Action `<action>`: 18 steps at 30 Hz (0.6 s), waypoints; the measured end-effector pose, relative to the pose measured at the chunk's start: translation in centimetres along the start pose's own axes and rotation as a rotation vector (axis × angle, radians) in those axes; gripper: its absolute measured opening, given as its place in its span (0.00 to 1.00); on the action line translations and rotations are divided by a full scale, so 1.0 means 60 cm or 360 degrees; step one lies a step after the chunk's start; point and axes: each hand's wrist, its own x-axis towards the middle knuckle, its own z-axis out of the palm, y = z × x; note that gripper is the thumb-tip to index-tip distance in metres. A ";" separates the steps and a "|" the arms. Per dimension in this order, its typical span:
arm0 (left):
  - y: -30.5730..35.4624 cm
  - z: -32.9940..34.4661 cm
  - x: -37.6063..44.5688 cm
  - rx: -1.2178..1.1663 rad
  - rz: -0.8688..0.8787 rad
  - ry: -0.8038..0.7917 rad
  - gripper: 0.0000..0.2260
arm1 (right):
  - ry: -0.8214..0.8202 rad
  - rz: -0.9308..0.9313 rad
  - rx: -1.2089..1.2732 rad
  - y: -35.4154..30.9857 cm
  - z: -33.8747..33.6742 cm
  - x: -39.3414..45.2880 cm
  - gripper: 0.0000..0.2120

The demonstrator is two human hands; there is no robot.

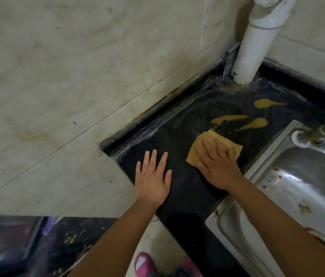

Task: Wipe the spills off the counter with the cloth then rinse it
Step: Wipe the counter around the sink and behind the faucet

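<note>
Right hand [218, 168] flat on the folded mustard-yellow cloth [199, 148], fingers [213, 149] spread and pressing down, not curled round it; palm pins it to the glossy black stone tabletop [183, 188]. Left hand [152, 174] also flat and open on bare tabletop, holding nothing, just beside the cloth on the side away from the stainless steel sink [301, 176].

Cloth location: just beside the sink's rim, between the sink and the left hand, near the three ochre-yellow liquid spills [228, 119]. Nearest spill sits just beyond the cloth's far corner; cannot tell if touching. The other two lie farther from the sink's near end, toward the white plastic drain pipe [251, 54] in the wall corner.

Risks, judged:
- Flat palm with no grip: cloth may slide out or bunch under the hand on the wet-looking surface, so fingers smear the spill.
- Pushing away from the sink would drive liquid into the grimy seam at the beige tiled wall [77, 76] or around the pipe base, hard to reach.
- Small cloth, three puddles: could saturate and streak rather than lift.
- Left hand braced on slick stone could slip.

Orientation: cloth roughly rectangular, lying flat, long axis about parallel to the sink's rim, far corner pointing toward the spills and pipe. Wiping not yet through the spills; rinse not started.
</note>
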 end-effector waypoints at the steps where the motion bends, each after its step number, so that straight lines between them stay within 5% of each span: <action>1: 0.002 0.002 0.010 0.0023 -0.0027 -0.0032 0.23 | 0.0104 -0.0054 -0.0149 0.000 0.005 -0.005 0.48; 3: 0.004 0.009 0.021 0.0077 -0.0059 -0.0082 0.23 | 0.0314 -0.0180 -0.0258 0.000 0.020 -0.018 0.38; 8: 0.000 0.022 0.023 0.0087 -0.0068 -0.0053 0.28 | 0.0329 -0.0558 -0.0271 0.025 0.026 -0.015 0.25; 12: -0.001 0.028 0.021 0.0049 -0.0068 0.0048 0.37 | 0.0142 -0.0655 -0.0341 0.031 -0.015 0.057 0.34; 14: 0.000 0.029 0.021 0.0025 -0.0069 0.0085 0.37 | 0.0094 -0.0582 -0.0211 0.032 -0.029 0.095 0.38; 18: 0.002 0.027 0.020 0.0060 -0.0085 0.0057 0.38 | 0.0133 -0.0053 -0.0054 0.094 -0.055 0.146 0.26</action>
